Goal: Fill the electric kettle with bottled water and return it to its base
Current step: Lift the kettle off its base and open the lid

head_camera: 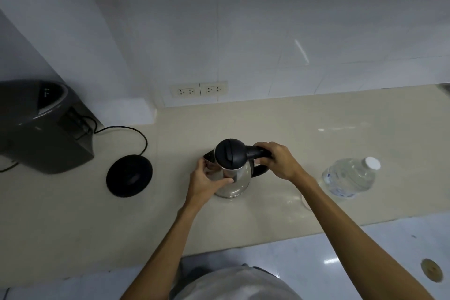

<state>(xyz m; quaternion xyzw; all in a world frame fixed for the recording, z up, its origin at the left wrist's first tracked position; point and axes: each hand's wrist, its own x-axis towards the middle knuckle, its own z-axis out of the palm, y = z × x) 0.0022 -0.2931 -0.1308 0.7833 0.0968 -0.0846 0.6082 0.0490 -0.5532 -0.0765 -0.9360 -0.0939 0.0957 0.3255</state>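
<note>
Here the right hand point(280, 162) is clamped on the kettle point(232, 173) handle; the left hand point(207, 181) clasps its steel body mid-counter point(73, 221).

Beige desk point(243, 221) running along a white tiled wall point(267, 31). Two white double wall sockets point(199, 90) set side by side just above the desk's rear edge. Dark grey appliance point(41, 126) at far left, a black cable point(136, 133) trailing from its side. Glossy pale floor point(365, 251) below, with a round brass-coloured floor fitting point(431, 270) at lower right.
</note>
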